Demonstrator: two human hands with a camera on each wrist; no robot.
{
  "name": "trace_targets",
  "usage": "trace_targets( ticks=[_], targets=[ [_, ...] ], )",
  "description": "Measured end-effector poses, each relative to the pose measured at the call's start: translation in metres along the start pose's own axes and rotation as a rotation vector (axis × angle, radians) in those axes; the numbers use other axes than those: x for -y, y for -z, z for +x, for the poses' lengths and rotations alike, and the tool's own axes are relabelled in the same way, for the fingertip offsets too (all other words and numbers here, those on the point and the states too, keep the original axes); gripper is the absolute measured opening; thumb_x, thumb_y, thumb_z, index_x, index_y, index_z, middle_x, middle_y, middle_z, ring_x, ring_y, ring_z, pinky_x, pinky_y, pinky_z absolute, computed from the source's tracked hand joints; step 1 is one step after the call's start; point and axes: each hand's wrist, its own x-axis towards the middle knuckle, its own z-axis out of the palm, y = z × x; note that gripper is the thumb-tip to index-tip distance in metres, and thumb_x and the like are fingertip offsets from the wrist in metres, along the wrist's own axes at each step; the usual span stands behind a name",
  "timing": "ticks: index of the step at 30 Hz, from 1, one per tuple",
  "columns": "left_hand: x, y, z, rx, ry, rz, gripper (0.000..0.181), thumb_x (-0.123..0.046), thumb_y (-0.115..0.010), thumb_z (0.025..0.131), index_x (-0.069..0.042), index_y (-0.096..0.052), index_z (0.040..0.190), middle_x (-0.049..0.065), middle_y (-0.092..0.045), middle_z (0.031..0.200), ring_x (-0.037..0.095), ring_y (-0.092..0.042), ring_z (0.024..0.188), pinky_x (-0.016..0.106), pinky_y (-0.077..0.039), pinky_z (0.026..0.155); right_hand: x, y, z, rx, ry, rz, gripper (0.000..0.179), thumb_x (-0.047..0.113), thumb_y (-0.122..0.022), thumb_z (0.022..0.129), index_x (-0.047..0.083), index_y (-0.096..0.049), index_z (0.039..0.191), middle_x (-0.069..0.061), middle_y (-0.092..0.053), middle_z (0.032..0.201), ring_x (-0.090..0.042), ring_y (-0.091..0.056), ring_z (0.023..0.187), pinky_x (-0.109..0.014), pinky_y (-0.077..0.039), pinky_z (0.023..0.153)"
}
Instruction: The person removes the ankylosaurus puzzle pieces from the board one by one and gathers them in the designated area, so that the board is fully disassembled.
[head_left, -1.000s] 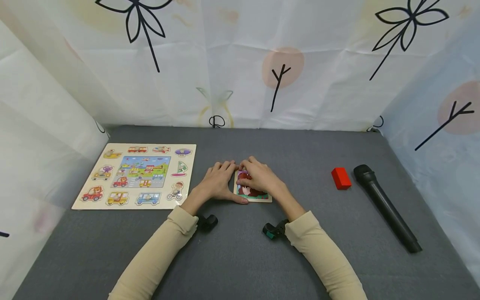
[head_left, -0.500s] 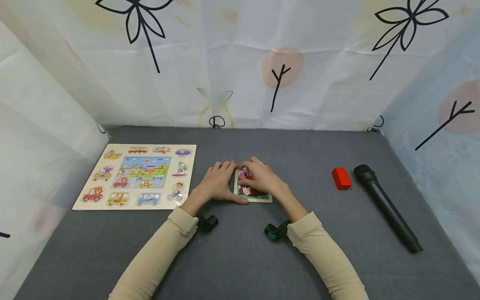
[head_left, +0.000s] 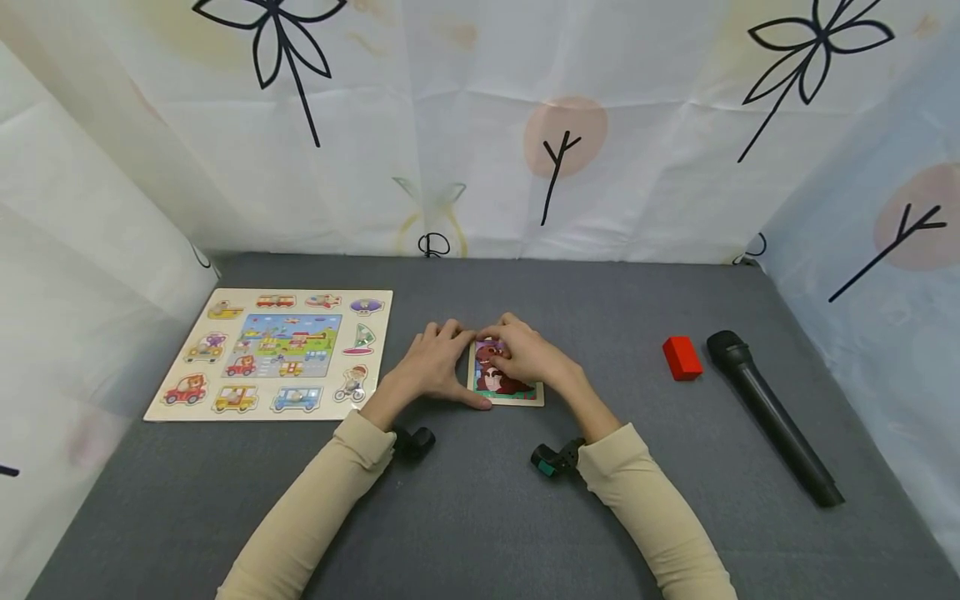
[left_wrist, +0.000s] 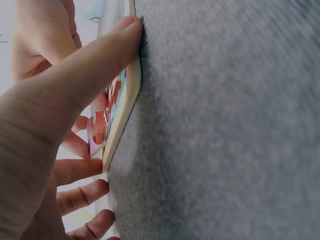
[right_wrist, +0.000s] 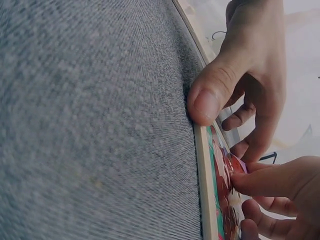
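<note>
A small jigsaw puzzle (head_left: 504, 385) with a pale wooden frame and a red-brown cartoon picture lies flat in the middle of the table. My left hand (head_left: 435, 367) steadies it from the left, thumb against the near edge and fingertips around the far-left corner. From the right, my right hand (head_left: 534, 354) pinches a purple-edged puzzle piece (left_wrist: 97, 131) at the far-left corner. That piece is tilted up from the frame (left_wrist: 131, 82) in the left wrist view. The fingers partly hide the puzzle's far side.
On the left lies a larger wooden puzzle board (head_left: 382, 333) with vehicle pictures. A red block (head_left: 682, 358) and a black microphone (head_left: 776, 417) lie to the right on the grey table (head_left: 480, 517). Patterned white cloth (head_left: 480, 150) surrounds the back and sides.
My right hand has shifted slightly right, its thumb moving over so more of the picture shows. My left thumb has drawn back a little along the near edge.
</note>
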Motion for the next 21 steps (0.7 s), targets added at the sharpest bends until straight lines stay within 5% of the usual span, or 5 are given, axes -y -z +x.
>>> trace_targets(
  ticks=[10, 21],
  targets=[
    [-0.0017, -0.0005, 0.0024, -0.012, 0.014, 0.014, 0.113, -0.071, -0.087, 0.062, -0.015, -0.049, 0.152, 0.011, -0.049, 0.146, 0.038, -0.048, 0.122, 0.055, -0.045, 0.102, 0.0027, -0.0027, -0.0009, -0.016, 0.006, -0.03, 0.039, 0.01, -0.06, 0.103, 0.004, -0.06, 0.141, -0.016, -0.055, 0.123, -0.024, -0.055, 0.097, -0.041, -0.05, 0.085],
    [-0.0021, -0.0009, 0.0007, -0.007, 0.037, -0.006, 0.114, -0.071, -0.088, 0.062, -0.016, -0.047, 0.153, 0.012, -0.048, 0.149, 0.04, -0.047, 0.124, 0.057, -0.043, 0.104, -0.0002, -0.0003, -0.0032, -0.024, 0.032, -0.025, 0.04, 0.009, -0.06, 0.102, 0.005, -0.06, 0.141, -0.015, -0.054, 0.122, -0.022, -0.053, 0.094, -0.038, -0.048, 0.082]
  ],
)
